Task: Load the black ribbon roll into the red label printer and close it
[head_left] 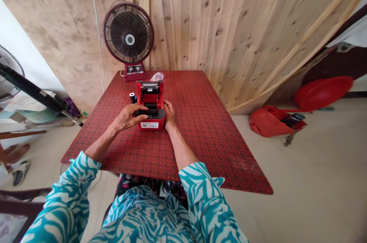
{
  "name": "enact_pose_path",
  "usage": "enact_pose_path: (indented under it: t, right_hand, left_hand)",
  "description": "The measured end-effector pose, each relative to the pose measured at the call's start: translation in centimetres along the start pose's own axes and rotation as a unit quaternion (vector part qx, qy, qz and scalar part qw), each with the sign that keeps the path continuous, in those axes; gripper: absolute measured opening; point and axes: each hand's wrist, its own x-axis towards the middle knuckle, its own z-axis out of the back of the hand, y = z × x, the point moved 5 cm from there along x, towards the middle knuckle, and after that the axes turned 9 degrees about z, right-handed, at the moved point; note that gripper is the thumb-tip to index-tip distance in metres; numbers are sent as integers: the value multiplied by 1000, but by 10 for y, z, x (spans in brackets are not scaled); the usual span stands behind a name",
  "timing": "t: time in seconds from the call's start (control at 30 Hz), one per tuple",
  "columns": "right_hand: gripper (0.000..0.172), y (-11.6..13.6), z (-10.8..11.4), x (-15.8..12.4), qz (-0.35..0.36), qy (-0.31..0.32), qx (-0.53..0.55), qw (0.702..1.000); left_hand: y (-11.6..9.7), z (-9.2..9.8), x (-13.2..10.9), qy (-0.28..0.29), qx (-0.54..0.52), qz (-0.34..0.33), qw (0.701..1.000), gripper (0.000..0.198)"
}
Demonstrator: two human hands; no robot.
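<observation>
A small red and black printer-like device (pixel 151 125) stands on the red patterned table (pixel 200 136), its lid (pixel 150 89) raised at the back. My left hand (pixel 129 117) reaches over the device's left front, fingers apart on the black front part. Against the device's right side rests my right hand (pixel 169 114), its fingers along the red wall and partly hidden. A dark roll with a white end (pixel 132 98) stands left of the lid. Behind the lid lies a clear plastic bottle (pixel 157 76).
A dark red fan (pixel 129 33) stands at the table's back left. Wooden boards (pixel 218 25) lean behind the table. On the floor to the right are a red bag (pixel 265 122) and a red basin (pixel 323 92). A black pole (pixel 31 88) crosses the left side.
</observation>
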Motion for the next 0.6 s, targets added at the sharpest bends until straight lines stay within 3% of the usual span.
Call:
enact_pose_path:
  t: [0.27,0.6]
  right_hand:
    - [49,2,2,-1,-19,-2,-12,1000]
    - [49,-2,3,1,-22,2,-1,1000]
  left_hand:
    - [-5,-11,5,-52,61,-64,995,19]
    - [-8,-12,-18,-78,123,-119,982,18]
